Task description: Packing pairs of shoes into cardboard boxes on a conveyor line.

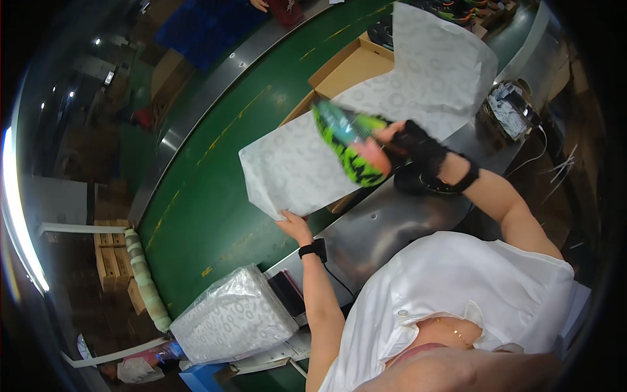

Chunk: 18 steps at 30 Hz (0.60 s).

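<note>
My left hand (297, 227) has its fingers closed on the near corner of a large white tissue paper sheet (287, 163) with a faint grey ring pattern. My right hand (418, 147), in a black fingerless glove, grips a sports shoe (356, 147) over the sheet. The shoe is bright green, black and orange, tilted and blurred. Just below the right hand a dark shoe (418, 183) shows in part; whether that hand also holds it I cannot tell. Partly covered by the paper, an open brown cardboard box (356, 68) sits beyond it.
A green conveyor belt (215, 176) runs along a metal ledge (372, 228). At the near left lies a plastic-wrapped stack of patterned paper (232, 317). More shoes (450, 10) stand at the far right, above a basket of crumpled paper (509, 111). A person's hand (260, 4) appears across the belt.
</note>
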Motion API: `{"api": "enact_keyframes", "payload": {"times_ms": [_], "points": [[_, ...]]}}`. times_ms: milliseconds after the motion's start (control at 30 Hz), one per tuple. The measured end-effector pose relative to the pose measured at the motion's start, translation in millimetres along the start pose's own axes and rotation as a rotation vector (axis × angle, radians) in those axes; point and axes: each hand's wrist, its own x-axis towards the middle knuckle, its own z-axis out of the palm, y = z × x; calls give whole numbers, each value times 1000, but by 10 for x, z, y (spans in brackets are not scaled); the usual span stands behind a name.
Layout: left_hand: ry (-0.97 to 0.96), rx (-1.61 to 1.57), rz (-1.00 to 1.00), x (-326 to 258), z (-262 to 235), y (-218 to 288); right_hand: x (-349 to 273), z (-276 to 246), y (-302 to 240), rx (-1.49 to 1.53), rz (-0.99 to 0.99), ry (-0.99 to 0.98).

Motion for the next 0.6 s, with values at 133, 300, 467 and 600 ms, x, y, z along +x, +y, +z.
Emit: {"api": "enact_keyframes", "payload": {"times_ms": [133, 300, 467, 600], "points": [[14, 212, 216, -230, -55, 620, 680, 371, 701, -892, -99, 58], [-146, 253, 304, -540, -122, 983, 890, 935, 1199, -826, -173, 4], [-715, 337, 793, -734, 174, 1524, 1054, 934, 1614, -733, -358, -402], [-765, -91, 375, -355, 186, 1019, 794, 753, 1381, -1092, -161, -452]]}}
